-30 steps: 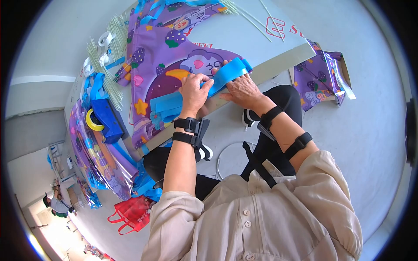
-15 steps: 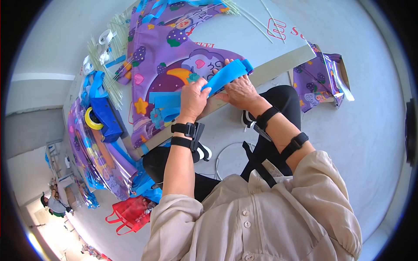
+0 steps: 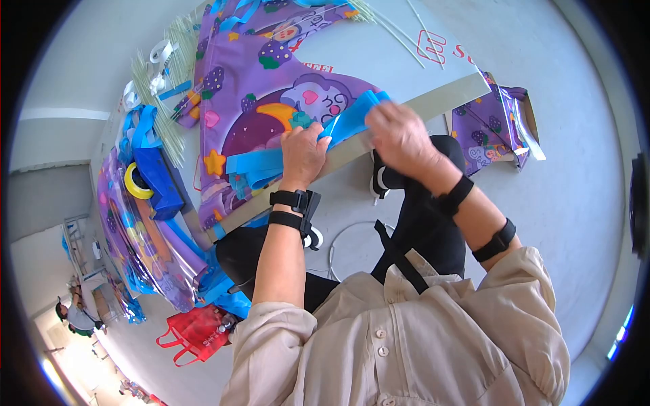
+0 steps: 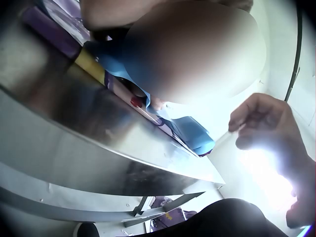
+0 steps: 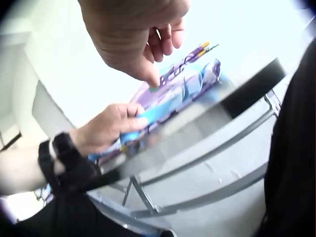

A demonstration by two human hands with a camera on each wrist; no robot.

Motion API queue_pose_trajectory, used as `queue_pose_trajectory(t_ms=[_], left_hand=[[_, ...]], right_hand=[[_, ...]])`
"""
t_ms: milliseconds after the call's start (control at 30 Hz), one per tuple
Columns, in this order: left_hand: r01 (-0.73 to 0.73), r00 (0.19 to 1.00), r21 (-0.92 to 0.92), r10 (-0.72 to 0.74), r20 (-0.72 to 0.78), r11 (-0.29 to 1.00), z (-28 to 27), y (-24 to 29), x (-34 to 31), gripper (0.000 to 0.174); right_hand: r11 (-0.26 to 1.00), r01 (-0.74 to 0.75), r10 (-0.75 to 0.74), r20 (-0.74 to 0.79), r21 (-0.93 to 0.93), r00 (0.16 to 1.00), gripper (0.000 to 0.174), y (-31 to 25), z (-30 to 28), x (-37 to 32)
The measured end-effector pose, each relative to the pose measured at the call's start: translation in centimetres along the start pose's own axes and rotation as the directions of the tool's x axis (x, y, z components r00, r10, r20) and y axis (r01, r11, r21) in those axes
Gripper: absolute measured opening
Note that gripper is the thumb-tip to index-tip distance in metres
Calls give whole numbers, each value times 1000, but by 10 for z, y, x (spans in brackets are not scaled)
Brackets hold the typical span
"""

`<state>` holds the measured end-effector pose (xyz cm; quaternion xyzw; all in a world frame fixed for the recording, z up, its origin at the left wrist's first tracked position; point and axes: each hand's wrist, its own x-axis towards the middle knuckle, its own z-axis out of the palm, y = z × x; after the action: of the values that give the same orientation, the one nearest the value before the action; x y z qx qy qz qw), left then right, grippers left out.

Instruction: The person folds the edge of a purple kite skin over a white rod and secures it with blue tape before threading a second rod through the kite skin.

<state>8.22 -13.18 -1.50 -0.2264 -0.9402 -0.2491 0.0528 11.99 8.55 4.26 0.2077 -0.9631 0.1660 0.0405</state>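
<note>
Left hand (image 3: 302, 157) pinches a flat, bright-blue fabric strap (image 3: 349, 122) at the table's near edge; right hand (image 3: 401, 141) hangs just beyond the strap's right end, fingers loosely bent and holding nothing.
The strap lies over a glossy purple sheet printed with berries and stars (image 3: 233, 81), which covers the left part of a pale, smooth tabletop with red lettering (image 3: 386, 57). Thin whitish sticks (image 3: 162, 122) bunch along its left side, near a blue tape dispenser (image 3: 157, 183) with a yellow roll (image 3: 137, 181). Purple printed material (image 3: 481, 128) sits to the right of the table, above a pale grey floor (image 3: 562, 189); a red handled bag (image 3: 196, 331) rests at near left.
</note>
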Motion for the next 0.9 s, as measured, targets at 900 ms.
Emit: queue_pose_trajectory(t_ms=[900], left_hand=[[112,989,-18,-110,98,994,-6,-5,10,21]], right_hand=[[972,133,-105,151,-195,983,61,61,29,30]])
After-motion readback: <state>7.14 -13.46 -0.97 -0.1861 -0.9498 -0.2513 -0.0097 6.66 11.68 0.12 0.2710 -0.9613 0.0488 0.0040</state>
